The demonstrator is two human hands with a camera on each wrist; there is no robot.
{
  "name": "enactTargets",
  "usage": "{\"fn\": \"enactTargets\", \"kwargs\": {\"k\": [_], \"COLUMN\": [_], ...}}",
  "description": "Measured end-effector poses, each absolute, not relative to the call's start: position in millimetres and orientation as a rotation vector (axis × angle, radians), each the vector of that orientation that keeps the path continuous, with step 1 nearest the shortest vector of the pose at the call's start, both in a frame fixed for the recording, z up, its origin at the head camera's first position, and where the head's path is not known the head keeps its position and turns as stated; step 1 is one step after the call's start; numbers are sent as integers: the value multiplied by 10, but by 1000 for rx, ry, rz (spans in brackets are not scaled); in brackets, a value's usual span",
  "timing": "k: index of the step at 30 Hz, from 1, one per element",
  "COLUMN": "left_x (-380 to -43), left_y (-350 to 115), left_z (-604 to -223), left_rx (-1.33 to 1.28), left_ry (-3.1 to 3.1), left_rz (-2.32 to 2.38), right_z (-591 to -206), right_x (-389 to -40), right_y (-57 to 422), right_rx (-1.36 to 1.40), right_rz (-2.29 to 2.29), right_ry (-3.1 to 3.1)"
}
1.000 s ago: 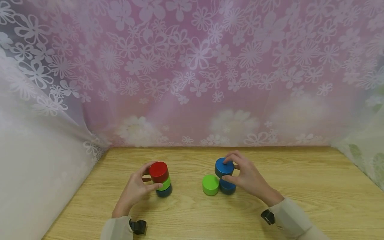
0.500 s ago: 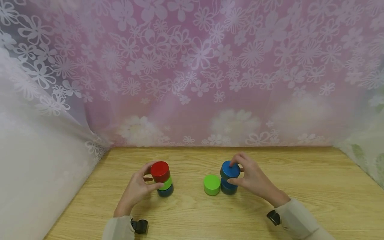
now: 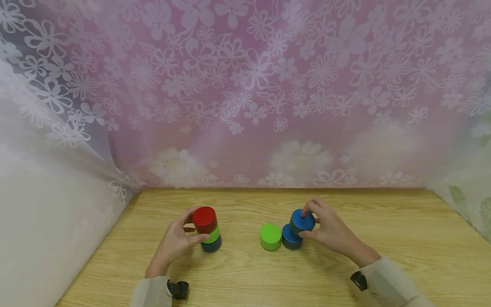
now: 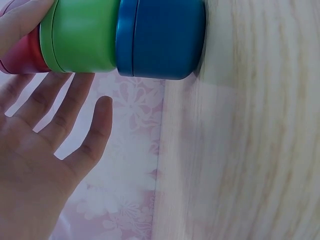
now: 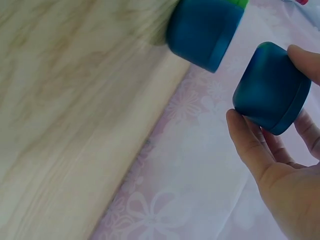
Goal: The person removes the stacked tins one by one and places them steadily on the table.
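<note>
My left hand [image 3: 177, 238] holds a stack of round lidded tins at the left, thumb in front and fingers behind. A red tin [image 3: 204, 219] is on top, a green tin [image 4: 82, 35] in the middle, and a dark blue tin [image 4: 162, 37] stands on the table at the bottom. My right hand [image 3: 331, 232] pinches a blue tin [image 5: 272, 87] by its sides, a fingertip on its lid. It hangs in the air, apart from a second blue tin [image 5: 205, 32] standing on the table. Beside that one stands another green tin [image 3: 270, 237].
The wooden table [image 3: 245, 277] ends at a pink flowered curtain [image 3: 245, 106] behind. White cloth [image 3: 46, 204] hangs along the left side. Each wrist carries a small black camera mount, such as the left mount [image 3: 179, 290].
My right hand has moved right and a little nearer with the blue tin, from over the standing blue tin to its right. The left hand and its stack have stayed put.
</note>
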State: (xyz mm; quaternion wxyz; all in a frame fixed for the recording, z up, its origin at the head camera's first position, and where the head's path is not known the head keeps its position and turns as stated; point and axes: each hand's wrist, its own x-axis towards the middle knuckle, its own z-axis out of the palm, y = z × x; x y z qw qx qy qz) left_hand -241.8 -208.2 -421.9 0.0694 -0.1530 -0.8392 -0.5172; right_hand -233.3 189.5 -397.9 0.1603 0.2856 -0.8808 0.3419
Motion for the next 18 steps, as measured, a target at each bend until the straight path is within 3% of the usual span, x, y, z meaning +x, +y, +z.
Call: {"fn": "enactTargets", "kwargs": {"k": [18], "left_x": [-2422], "left_y": [-2093], "left_z": [-4229], "left_rx": [-493], "left_ry": [-2503], "left_rz": [-1521], "right_z": [-4043], "right_x": [-2336], "right_y": [2048], "right_rx": [796], "right_rz": [906], "right_ry": [-2518]}}
